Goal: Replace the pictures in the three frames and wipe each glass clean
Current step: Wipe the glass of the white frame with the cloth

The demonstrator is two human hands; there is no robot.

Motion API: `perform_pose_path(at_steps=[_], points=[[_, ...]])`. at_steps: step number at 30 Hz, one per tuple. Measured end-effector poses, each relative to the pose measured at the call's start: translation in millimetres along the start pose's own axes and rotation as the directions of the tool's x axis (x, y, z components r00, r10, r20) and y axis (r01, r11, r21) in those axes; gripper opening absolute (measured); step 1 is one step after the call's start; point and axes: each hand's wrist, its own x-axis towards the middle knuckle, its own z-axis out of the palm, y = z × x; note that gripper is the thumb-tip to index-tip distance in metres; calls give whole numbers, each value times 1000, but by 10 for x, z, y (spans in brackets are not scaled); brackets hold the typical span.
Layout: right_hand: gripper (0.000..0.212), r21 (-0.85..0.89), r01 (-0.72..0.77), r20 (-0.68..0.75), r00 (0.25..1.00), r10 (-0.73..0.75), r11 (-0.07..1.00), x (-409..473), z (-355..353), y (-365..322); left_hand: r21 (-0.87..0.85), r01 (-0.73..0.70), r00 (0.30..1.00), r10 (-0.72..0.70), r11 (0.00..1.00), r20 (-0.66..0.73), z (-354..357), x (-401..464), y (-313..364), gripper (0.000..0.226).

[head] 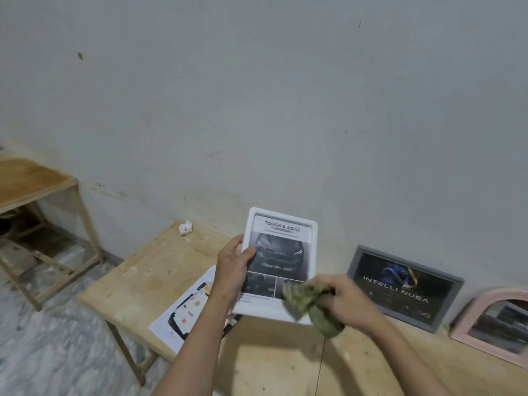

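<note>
White frame (pixel 281 264) upright above tabletop (pixel 137 278), long axis 12-to-6; left hand (pixel 233 268) fingers grip its 9 o'clock edge. Right hand (pixel 347 302) fingers clutch green cloth (pixel 308 304) against glass at 5 o'clock corner.

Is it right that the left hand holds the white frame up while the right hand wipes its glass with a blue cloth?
Not quite: the cloth is olive green, not blue. The head view shows the left hand holding the white frame up by its left edge while the right hand presses the bunched green cloth against the lower part of its glass.
</note>
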Motion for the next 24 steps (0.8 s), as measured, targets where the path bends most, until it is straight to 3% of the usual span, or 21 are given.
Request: perform_pose_path(at_steps=[2, 4, 5, 6, 8, 10, 14, 16, 20, 22, 24], points=[[48, 99, 61, -261, 965, -33, 993, 160, -196, -274, 38, -21, 999, 19, 999, 44, 54, -2, -14, 21], [50, -57, 134, -513, 846, -144, 989, 405, -288, -592, 31, -42, 995, 39, 999, 95, 182, -12, -35, 22], [52, -166, 169, -572, 786, -234, 972, 517, -274, -725, 10, -58, 993, 56, 998, 106, 275, -28, -39, 23], [55, -272, 213, -562, 756, -334, 939, 633, -219, -815, -33, -71, 993, 74, 997, 92, 349, -41, -42, 24], [58, -456, 285, -396, 783, -479, 843, 769, 8, -841, -172, -78, 997, 81, 982, 13, 433, -36, -66, 26], [60, -498, 287, -251, 856, -453, 818, 731, 332, -764, -296, -51, 997, 31, 954, -73, 373, 2, -95, 28], [58, -417, 367, -140, 878, -457, 832, 438, 707, -473, -358, 7, 991, -56, 934, -125, 86, 30, -248, 23], [45, -331, 404, 24, 907, -420, 853, 302, 772, -303, -289, 13, 977, -73, 957, -198, -51, 46, -323, 22], [38, -187, 291, 329, 919, -219, 938, 95, 592, -186, -93, 17, 978, -36, 995, -207, -111, 77, -401, 20], [48, -135, 203, 305, 940, -154, 970, 147, 357, -316, -43, 20, 985, -27, 999, -172, -50, 61, -371, 19], [53, -91, 165, 68, 985, -159, 982, 323, 108, -512, -39, 12, 992, -17, 999, -127, 4, 78, -364, 27]])
